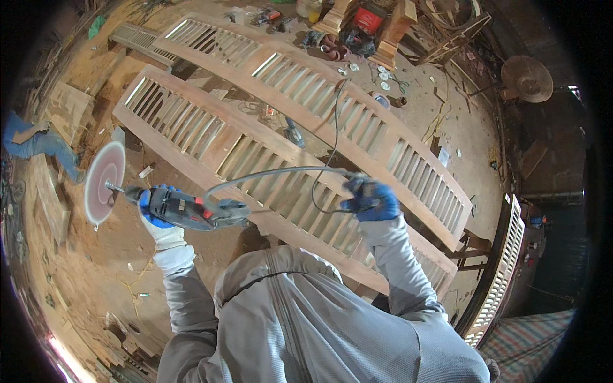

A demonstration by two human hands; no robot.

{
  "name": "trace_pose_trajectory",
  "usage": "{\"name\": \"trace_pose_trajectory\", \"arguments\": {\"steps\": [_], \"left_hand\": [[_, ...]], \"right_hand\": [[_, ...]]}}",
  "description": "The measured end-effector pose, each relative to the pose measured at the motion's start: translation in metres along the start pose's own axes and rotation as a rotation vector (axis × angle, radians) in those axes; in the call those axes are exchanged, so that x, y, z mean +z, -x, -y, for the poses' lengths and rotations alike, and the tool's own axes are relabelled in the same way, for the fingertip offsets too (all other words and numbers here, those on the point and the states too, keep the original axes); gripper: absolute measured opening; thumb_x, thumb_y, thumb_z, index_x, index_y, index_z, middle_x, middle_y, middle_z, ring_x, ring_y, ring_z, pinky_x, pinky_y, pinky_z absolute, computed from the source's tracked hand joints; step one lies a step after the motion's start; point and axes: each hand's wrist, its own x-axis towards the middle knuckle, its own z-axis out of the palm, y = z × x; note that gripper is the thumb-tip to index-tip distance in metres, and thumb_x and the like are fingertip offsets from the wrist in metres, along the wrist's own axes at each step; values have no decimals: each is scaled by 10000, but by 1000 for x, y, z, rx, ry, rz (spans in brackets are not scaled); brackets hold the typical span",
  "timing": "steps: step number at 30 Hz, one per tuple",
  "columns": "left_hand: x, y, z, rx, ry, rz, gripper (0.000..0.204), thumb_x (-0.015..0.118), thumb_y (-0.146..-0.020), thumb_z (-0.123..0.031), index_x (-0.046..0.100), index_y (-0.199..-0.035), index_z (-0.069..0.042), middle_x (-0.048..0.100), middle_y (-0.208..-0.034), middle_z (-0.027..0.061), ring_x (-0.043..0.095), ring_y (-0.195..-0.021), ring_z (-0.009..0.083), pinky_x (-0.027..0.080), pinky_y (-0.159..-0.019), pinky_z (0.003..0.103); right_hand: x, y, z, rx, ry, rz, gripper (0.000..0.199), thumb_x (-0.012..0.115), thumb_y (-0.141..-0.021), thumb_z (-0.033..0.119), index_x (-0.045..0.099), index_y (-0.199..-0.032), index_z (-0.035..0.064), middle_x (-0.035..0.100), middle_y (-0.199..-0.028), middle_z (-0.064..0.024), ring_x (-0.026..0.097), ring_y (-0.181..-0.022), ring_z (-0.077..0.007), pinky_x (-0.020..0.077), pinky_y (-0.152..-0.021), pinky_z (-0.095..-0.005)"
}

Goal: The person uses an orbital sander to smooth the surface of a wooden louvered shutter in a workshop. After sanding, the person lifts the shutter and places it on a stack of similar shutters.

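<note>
My left hand [159, 225], in a blue and white glove, grips a black and red power drill [185, 209] fitted with a round pinkish sanding disc [102, 183] that points left over the dirt floor. My right hand [370, 199], in a blue glove, is closed around the drill's grey power cord [281, 173], which arcs from the tool to this hand and loops on toward the far panel. Both hands hover over the near wooden slatted panel [211, 140]. My grey sleeves and jacket fill the lower middle.
A second long slatted panel [319, 83] lies behind the first. A white slatted panel [501, 281] stands at the right. Another person in blue [32, 140] crouches at far left. Carved wooden legs, a red box and small tools sit at the top.
</note>
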Motion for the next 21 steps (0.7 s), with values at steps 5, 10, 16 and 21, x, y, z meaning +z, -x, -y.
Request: {"name": "trace_pose_trajectory", "arguments": {"steps": [5,10,16,21], "left_hand": [[-32,-3,43,-48,-44,-81,227,563,-912,-315,525,-756,-154,585,-742,13,570,-696,202,487,-694,390],[4,15,86,-46,-58,-179,168,573,-903,-289,593,-896,-123,656,-874,45,645,-833,218,529,-824,392],[-9,12,104,-101,-80,-257,175,583,-903,-273,619,-943,-106,671,-873,67,663,-806,235,550,-785,388],[13,11,136,17,-324,-282,186,574,-928,-223,642,-934,-50,679,-859,83,666,-784,221,549,-748,365]], "right_hand": [[112,30,37,-607,-480,265,164,632,-837,315,680,-906,175,646,-1144,-79,538,-1232,-328,200,-1103,-708],[111,41,98,-653,-343,739,408,637,-867,323,586,-1249,187,638,-1084,-74,655,-930,-273,480,-910,-566],[61,44,92,-35,775,362,1062,775,-764,109,69,-1557,139,497,-1282,-221,670,-724,-199,531,-457,-247],[19,33,-28,-88,934,556,1059,883,-708,222,221,-1520,70,371,-1487,-157,349,-1378,-231,313,-1121,-382]]}}
